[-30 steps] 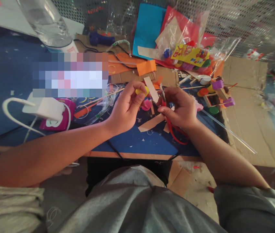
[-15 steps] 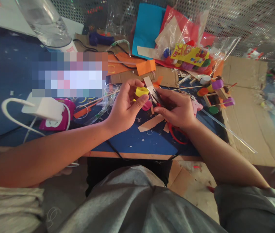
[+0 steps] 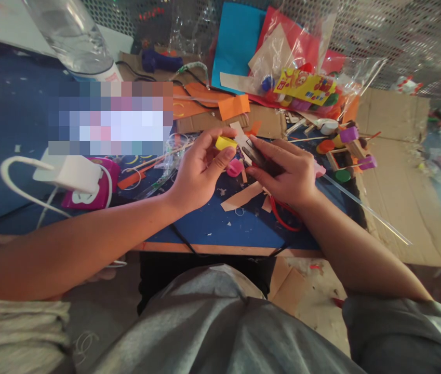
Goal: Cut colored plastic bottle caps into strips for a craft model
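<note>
Scissors in the right hand have tipped over since a second ago, their blades now slanting towards the left hand, and the yellow piece has turned from the ring-like shape of half a second ago to show more of its side. That yellow piece sits raised between the left thumb and fingers, pinched by its edges. It looks light, thin and easily dented, so a gentle hold at the rim should suit it. The scissors seem stiff and slick along the metal; the red loops hang below the right palm, and the fingers appear wrapped over the blades or pivot, which calls for care near the edges. Both wrists sit just above the desk, left forearm and right forearm angling inward. Beneath and between them are a pink piece and a tan strip; farther right stands a small wooden model.
</note>
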{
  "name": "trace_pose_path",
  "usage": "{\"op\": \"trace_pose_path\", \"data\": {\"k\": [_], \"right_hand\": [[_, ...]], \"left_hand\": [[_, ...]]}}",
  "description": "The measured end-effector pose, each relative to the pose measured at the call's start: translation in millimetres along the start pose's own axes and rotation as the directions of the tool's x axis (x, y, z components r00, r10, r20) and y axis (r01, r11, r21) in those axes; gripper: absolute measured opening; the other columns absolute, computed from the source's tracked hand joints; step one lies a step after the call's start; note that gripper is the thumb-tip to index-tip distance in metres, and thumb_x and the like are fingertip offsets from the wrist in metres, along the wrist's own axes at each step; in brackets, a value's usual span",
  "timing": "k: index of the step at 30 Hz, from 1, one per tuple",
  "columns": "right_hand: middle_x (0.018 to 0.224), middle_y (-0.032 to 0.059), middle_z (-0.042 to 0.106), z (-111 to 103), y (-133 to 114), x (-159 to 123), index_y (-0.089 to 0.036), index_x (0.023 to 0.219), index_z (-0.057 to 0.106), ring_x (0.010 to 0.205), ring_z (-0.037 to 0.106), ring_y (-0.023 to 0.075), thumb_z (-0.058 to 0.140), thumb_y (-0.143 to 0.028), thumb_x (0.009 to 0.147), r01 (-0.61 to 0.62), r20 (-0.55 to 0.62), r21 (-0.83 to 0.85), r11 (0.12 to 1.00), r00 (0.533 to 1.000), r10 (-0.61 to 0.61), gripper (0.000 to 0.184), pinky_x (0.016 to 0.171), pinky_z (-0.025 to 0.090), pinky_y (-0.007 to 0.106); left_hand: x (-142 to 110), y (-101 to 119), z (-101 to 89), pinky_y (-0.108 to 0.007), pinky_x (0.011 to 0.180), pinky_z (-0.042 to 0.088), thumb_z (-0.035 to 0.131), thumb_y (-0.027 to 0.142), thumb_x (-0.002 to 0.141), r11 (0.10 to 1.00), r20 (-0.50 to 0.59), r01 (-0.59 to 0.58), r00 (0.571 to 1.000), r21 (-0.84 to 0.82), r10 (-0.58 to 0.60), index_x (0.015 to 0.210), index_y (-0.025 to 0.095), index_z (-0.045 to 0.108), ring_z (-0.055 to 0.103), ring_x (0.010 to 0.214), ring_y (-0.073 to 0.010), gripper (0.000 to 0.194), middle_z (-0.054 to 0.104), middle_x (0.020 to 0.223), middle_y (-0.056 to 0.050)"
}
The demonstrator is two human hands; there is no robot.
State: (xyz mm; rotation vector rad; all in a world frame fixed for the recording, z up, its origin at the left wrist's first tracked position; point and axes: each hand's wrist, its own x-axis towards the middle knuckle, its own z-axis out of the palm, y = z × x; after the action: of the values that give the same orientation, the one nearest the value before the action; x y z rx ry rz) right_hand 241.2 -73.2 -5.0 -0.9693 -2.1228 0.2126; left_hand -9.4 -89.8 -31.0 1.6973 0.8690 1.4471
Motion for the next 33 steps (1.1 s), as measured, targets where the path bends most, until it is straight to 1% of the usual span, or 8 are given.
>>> {"op": "trace_pose_path", "data": {"k": [5,11,16,21,25,28,31,33], "right_hand": [[0.107,0.0123,0.085,-2,-4,-1,-0.028,0.149,0.086,0.088,0.079,0.0279,0.071,-0.066,0.109,-0.02,0.036,-0.025,0.999,0.999,0.02,0.057,0.086,0.071,0.044],[0.107,0.0121,0.086,0,-1,-1,-0.023,0.148,0.086,0.085,0.08,0.0234,0.075,-0.059,0.111,0.087,-0.015,0.019,0.996,0.996,-0.086,0.053,0.083,0.07,0.037],[0.104,0.0105,0.089,3,4,0,-0.02,0.15,0.085,0.082,0.081,0.0214,0.077,-0.057,0.111,0.148,0.004,0.122,0.981,0.989,-0.15,0.055,0.083,0.07,0.034],[0.111,0.009,0.092,4,4,0,-0.024,0.152,0.085,0.093,0.086,0.0252,0.081,-0.058,0.109,0.062,0.053,0.304,0.951,0.995,-0.082,0.055,0.09,0.071,0.038],[0.127,0.0092,0.092,4,2,0,-0.026,0.155,0.084,0.109,0.089,0.028,0.083,-0.058,0.108,-0.018,0.116,0.431,0.902,0.993,-0.036,0.058,0.1,0.072,0.039],[0.136,0.0103,0.091,5,1,0,-0.025,0.156,0.084,0.116,0.089,0.0297,0.085,-0.057,0.107,-0.048,0.14,0.499,0.865,0.99,-0.026,0.059,0.106,0.071,0.04],[0.137,0.0107,0.091,6,1,-1,-0.026,0.156,0.084,0.119,0.089,0.0312,0.087,-0.059,0.105,-0.079,0.154,0.526,0.847,0.988,-0.004,0.061,0.109,0.07,0.041],[0.136,0.0107,0.091,6,2,-2,-0.026,0.156,0.084,0.118,0.089,0.0311,0.088,-0.06,0.104,-0.087,0.155,0.525,0.846,0.988,0.005,0.062,0.108,0.07,0.041]], "left_hand": [[1,-6,-0.4,-0.029,0.07,0.059,0.064,0.074,0.115,1.0,0.003,0.013,1.0,-0.022,-0.013,0.146,0.029,0.069,0.07,0.08,-0.0142,0.055,0.076,0.105,-0.004],[3,-2,-0.7,-0.028,0.069,0.059,0.065,0.075,0.114,0.999,-0.01,0.037,0.999,-0.014,-0.038,0.147,0.029,0.072,0.071,0.078,-0.0133,0.057,0.079,0.107,-0.005],[3,4,-1.0,-0.028,0.069,0.061,0.068,0.075,0.112,0.998,-0.026,0.048,0.999,0.028,-0.047,0.148,0.03,0.074,0.072,0.079,-0.0131,0.058,0.085,0.12,-0.008],[3,1,-1.4,-0.028,0.068,0.061,0.07,0.074,0.112,0.999,-0.017,0.02,1.0,0.029,-0.019,0.149,0.032,0.075,0.072,0.078,-0.0127,0.056,0.086,0.127,-0.008],[4,0,-1.7,-0.028,0.072,0.063,0.069,0.072,0.113,0.999,-0.007,-0.008,1.0,0.037,0.009,0.15,0.031,0.074,0.075,0.081,-0.0129,0.055,0.085,0.136,-0.01],[3,3,-2.0,-0.029,0.075,0.065,0.071,0.07,0.113,0.999,0.002,-0.003,1.0,0.035,0.003,0.151,0.03,0.075,0.076,0.082,-0.0131,0.055,0.087,0.131,-0.009],[2,7,-2.2,-0.03,0.078,0.067,0.073,0.069,0.112,0.999,0.019,0.008,1.0,0.034,-0.009,0.151,0.031,0.076,0.077,0.083,-0.0146,0.055,0.088,0.122,-0.007],[2,8,-2.1,-0.031,0.079,0.068,0.073,0.069,0.112,0.999,0.025,0.018,1.0,0.028,-0.019,0.152,0.031,0.077,0.079,0.087,-0.0156,0.056,0.088,0.125,-0.008]]}}
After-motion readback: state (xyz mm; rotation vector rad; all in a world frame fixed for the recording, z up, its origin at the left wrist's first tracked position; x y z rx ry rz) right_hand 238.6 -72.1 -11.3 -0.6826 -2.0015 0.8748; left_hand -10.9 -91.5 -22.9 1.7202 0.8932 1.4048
